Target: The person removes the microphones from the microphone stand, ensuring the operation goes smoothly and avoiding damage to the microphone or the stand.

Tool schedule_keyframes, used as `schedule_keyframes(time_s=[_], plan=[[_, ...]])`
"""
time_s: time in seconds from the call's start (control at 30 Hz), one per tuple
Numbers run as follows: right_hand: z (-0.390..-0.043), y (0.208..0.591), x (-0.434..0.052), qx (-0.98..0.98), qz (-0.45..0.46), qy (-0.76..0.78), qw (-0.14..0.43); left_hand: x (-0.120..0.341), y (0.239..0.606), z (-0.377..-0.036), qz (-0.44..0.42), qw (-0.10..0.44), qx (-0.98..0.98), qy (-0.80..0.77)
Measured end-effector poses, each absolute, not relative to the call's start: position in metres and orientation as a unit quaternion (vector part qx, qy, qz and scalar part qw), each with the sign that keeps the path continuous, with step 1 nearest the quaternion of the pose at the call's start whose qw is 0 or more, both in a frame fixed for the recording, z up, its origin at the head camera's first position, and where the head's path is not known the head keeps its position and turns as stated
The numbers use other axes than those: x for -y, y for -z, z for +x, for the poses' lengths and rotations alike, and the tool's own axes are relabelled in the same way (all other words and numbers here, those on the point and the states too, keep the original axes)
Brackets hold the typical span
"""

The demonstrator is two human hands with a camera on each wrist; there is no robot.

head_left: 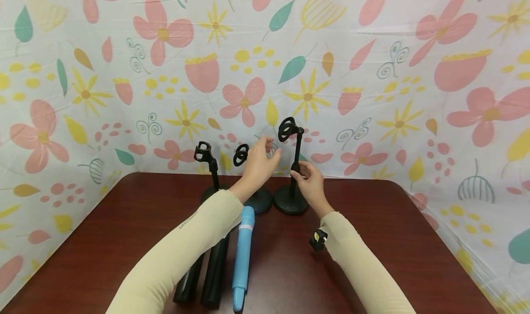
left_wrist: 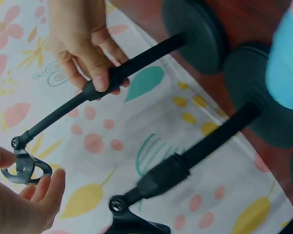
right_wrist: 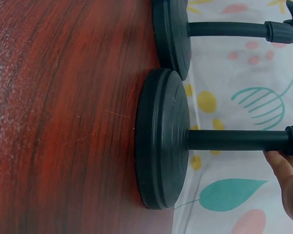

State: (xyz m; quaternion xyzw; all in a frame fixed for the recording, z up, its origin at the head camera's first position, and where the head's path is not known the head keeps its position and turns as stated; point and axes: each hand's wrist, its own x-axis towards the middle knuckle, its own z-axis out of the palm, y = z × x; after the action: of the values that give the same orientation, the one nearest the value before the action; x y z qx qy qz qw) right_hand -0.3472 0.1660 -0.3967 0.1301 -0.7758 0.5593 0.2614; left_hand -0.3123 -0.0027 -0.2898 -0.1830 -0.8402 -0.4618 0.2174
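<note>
My right hand (head_left: 310, 183) grips the collar of the rightmost black microphone stand (head_left: 292, 199), which stands upright on its round base. In the left wrist view, its thumb and fingers pinch that collar (left_wrist: 100, 85). My left hand (head_left: 258, 164) is raised beside the stand's clip (head_left: 287, 129), fingers loosely bent and a small gap showing in the head view. In the left wrist view the clip (left_wrist: 25, 168) appears between the left thumb and fingers. A second microphone stand (head_left: 261, 201) is partly hidden behind the left hand. A third stand (head_left: 213, 169) is at the left.
Below the left forearm, a blue rod-like thing (head_left: 243, 254) with a white band lies on the dark red table (head_left: 285, 263). Two black cylinders (head_left: 215, 272) lie left of it, partly covered by the sleeve. A flower-patterned cloth (head_left: 331, 88) rises behind the table.
</note>
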Motion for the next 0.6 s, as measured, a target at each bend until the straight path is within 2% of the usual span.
schedule_keyframes(time_s=[0.3,0.6], plan=[[-0.346,0.398,-0.164,0.777,0.119,-0.564,0.254,-0.024,0.272,-0.332,-0.182,0.258,0.806,0.501],[-0.345,0.395,-0.164,0.777,0.115,-0.557,0.269,-0.041,0.264,-0.347,-0.151,0.217,0.797,0.542]])
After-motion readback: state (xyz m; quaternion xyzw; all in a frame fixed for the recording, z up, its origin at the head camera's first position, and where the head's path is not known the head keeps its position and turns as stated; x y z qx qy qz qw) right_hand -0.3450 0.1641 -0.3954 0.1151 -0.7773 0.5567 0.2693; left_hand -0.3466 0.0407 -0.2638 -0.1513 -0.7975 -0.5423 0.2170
